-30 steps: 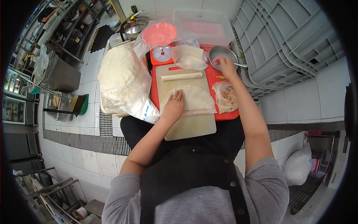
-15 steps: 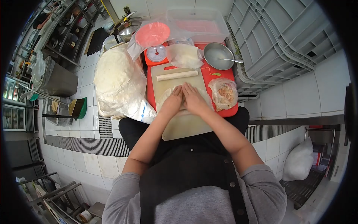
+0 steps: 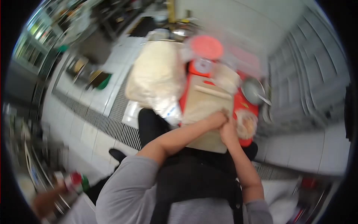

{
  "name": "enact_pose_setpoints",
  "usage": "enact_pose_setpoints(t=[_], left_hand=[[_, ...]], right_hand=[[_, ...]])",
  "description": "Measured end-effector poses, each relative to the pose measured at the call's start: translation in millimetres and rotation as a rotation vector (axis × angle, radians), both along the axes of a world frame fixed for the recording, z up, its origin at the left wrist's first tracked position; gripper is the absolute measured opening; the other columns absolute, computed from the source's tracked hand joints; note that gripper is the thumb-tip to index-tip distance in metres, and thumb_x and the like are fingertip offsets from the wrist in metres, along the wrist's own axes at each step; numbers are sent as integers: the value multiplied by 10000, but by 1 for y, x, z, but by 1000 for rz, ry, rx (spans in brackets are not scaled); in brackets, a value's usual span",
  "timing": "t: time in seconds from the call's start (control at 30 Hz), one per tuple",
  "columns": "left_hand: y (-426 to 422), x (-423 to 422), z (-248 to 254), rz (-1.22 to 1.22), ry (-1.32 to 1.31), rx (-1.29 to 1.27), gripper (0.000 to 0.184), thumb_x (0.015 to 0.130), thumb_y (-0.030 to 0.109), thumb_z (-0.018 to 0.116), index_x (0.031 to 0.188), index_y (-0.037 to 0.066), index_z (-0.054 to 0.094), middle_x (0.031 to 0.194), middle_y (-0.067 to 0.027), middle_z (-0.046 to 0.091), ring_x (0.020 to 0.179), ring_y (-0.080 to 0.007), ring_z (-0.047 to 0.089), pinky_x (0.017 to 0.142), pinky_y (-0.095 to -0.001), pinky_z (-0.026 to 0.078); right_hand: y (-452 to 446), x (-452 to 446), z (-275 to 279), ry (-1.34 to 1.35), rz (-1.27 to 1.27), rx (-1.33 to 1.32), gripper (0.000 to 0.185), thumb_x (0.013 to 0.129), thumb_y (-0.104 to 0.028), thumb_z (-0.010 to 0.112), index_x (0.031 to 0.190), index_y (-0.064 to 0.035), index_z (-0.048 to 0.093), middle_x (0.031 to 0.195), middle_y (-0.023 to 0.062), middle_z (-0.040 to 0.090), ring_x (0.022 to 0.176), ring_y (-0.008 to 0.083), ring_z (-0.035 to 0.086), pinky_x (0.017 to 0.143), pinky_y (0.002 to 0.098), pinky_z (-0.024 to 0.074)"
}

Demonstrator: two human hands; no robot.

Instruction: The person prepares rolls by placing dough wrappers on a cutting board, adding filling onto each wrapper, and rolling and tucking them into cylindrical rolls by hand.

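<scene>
My left hand (image 3: pixel 217 119) and my right hand (image 3: pixel 228 131) meet over the right edge of a pale cutting board (image 3: pixel 205 143). Both are smeared by motion, and whether anything is between their fingers does not show. A thin whitish dough sheet (image 3: pixel 195 112) appears to lie on the board, left of my hands. Beyond it rests a rolling pin (image 3: pixel 212 92). Just right of my right hand sits a clear plastic bag of pinkish-orange filling (image 3: pixel 247 125). A metal bowl (image 3: pixel 253 91) with a spoon (image 3: pixel 265 100) in it stands farther back.
Left of the board bulges a large plastic-wrapped pale mass (image 3: pixel 158 67). Behind the board are a red scale (image 3: pixel 203 66), a round red lid or plate (image 3: pixel 207 47) and a clear bin. Grey crates (image 3: pixel 309 74) rise at right. Another person's arm (image 3: pixel 48 199) shows at lower left.
My view has swung, shifting the work area rightward. My hands have moved from flat on the dough sheet to the board's right edge. Another person has come in at lower left.
</scene>
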State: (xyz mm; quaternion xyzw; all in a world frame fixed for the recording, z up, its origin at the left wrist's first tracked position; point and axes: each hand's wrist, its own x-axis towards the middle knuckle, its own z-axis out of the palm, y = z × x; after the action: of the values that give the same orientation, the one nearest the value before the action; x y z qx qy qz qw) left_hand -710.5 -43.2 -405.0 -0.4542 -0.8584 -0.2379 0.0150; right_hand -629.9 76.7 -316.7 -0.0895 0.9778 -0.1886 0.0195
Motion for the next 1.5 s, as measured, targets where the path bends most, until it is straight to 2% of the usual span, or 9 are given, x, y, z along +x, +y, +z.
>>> enact_pose_setpoints(t=[0.27, 0.5, 0.53, 0.63, 0.73, 1.07, 1.27, 1.43, 1.5], left_hand=[[-198, 11, 193, 19, -135, 109, 413, 923, 212, 691, 1311, 72, 674, 1214, -198, 705, 1123, -386, 653, 956, -465, 520], [-571, 136, 386, 1200, -562, 341, 454, 917, 421, 744, 1158, 36, 747, 1114, -138, 758, 1000, -263, 708, 852, -368, 571], [-630, 196, 399, 938, -111, 214, 379, 986, 327, 656, 1263, 75, 709, 1205, -121, 740, 1042, -199, 692, 868, -323, 561], [-760, 389, 374, 903, -372, 1445, 720, 963, 607, 637, 1496, 139, 516, 1358, -112, 664, 722, -37, 628, 567, -119, 469], [-772, 418, 312, 1791, -66, 1685, 736, 861, 617, 767, 1335, 77, 609, 1089, -75, 726, 719, -51, 694, 417, -91, 413], [-765, 343, 143, 2169, 35, 1861, 407, 910, 392, 809, 733, 90, 603, 600, -13, 600, 445, -120, 522, 388, -250, 370], [-679, 95, 159, 1716, -387, 1134, 521, 933, 597, 661, 827, 87, 675, 686, -43, 620, 576, -177, 584, 486, -340, 416], [-491, -96, 149, 407, -761, 889, 168, 1006, 190, 600, 1082, 45, 634, 1080, -79, 609, 902, -201, 624, 749, -339, 525], [-356, -65, 216, 493, -1171, 1036, 199, 1012, 243, 566, 1053, 72, 659, 892, -47, 642, 735, -176, 653, 651, -330, 523]], right_hand=[[32, -44, 13, -293, 305, 424, 400, 878, -278, 687, 902, 119, 717, 839, 351, 677, 848, 442, 722, 804, 507, 562], [-20, -97, 127, -31, 441, 110, 349, 896, -246, 722, 1086, 46, 741, 992, 267, 721, 939, 412, 707, 852, 461, 548], [-28, -99, 136, -15, 440, 110, 349, 896, -246, 722, 1086, 46, 741, 992, 267, 721, 939, 412, 707, 852, 461, 548], [-30, -87, 141, 11, 418, -69, 317, 909, -206, 713, 1096, 48, 734, 970, 253, 719, 917, 381, 701, 855, 435, 536], [-25, -77, 133, 15, 431, -97, 301, 885, -179, 738, 1075, 55, 736, 946, 244, 723, 875, 368, 706, 821, 429, 541], [8, -101, 191, 124, 439, 100, 267, 855, -167, 757, 1023, 41, 742, 885, 215, 736, 777, 325, 722, 727, 401, 549], [-12, -126, 194, 111, 297, -6, 362, 862, -248, 747, 1119, 6, 735, 1016, 230, 732, 966, 385, 706, 866, 462, 543], [-3, -158, 70, -332, 491, 362, 502, 852, -447, 769, 1149, -42, 759, 1113, 199, 753, 1062, 339, 707, 929, 461, 540], [2, -127, 58, -491, 429, 325, 494, 850, -450, 779, 1101, -24, 772, 1098, 217, 752, 1021, 331, 723, 907, 432, 554]])
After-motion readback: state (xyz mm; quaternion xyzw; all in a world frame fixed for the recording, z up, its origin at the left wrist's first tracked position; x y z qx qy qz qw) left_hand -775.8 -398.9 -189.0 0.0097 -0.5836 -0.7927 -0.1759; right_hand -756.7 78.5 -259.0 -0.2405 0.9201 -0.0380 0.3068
